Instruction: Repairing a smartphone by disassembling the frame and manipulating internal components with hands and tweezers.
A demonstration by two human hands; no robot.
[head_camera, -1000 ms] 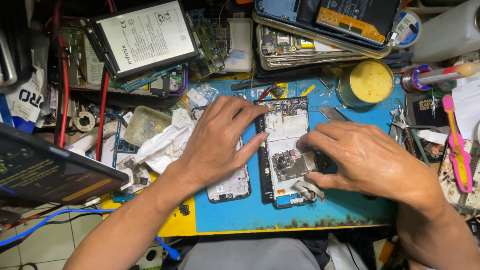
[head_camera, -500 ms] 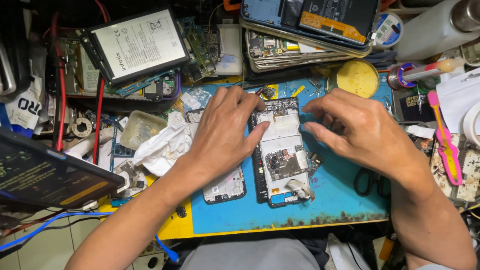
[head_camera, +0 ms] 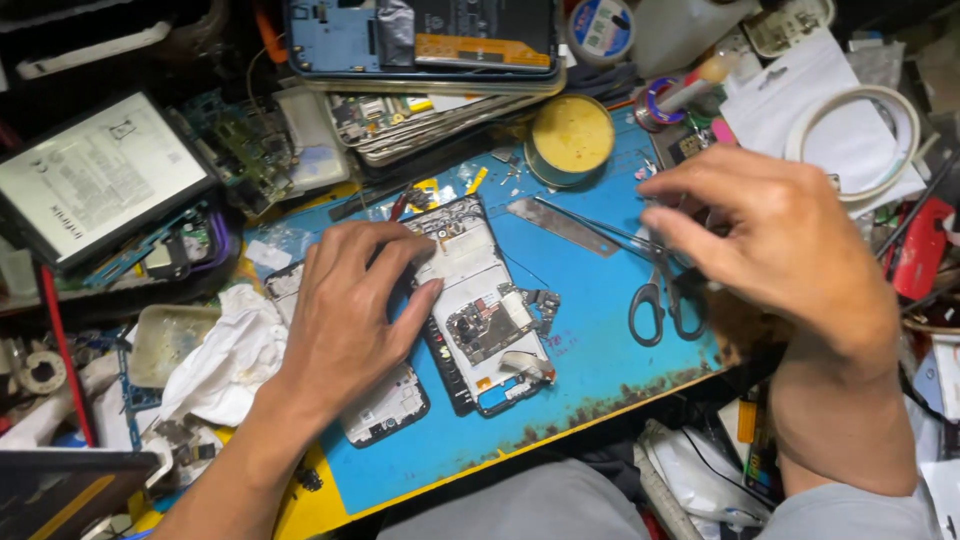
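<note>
Labels and screens on the cluttered bench

A black-framed rectangular battery (head_camera: 100,175) with a white printed label lies at upper left; a dark screen (head_camera: 70,490) sits at lower left; a round blue-and-white labelled tape roll (head_camera: 600,28) is at top centre.

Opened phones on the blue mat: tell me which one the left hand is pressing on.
The opened phone at mat centre, circuit board exposed; the left hand's fingers rest on it. The other phone lies under the palm.
</note>
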